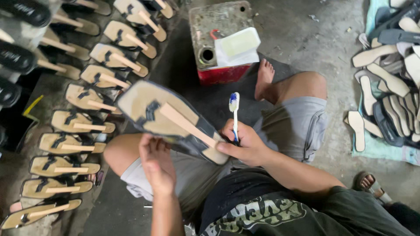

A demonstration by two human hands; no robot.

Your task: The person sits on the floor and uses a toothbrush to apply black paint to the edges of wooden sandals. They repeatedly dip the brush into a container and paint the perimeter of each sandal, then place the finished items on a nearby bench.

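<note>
Left hand (156,164): nearest the lens, over the left knee; fingers curled under the near edge of the sandal sole, gripping it from below.
Sandal rows (87,98): far left, on the floor; tan soles with dark straps, each with a pale strip laid along it, lined up one behind another.
Sandal sole (168,119): held up between both hands, tilted, underside up; tan with dark rim, dark strap ends and a pale strip running diagonally across.
Tin can (217,41): red-based, on the floor beyond the knees; round opening on top, pale rectangular lid (238,43) resting on it.
Toothbrush (234,114): upright, bristle head up, blue and white.
Right hand (245,143): fingers closed around the toothbrush handle, thumb side pressing the sole's heel end.
Loose soles (389,78): far right, heaped on a light blue cloth (372,148).
</note>
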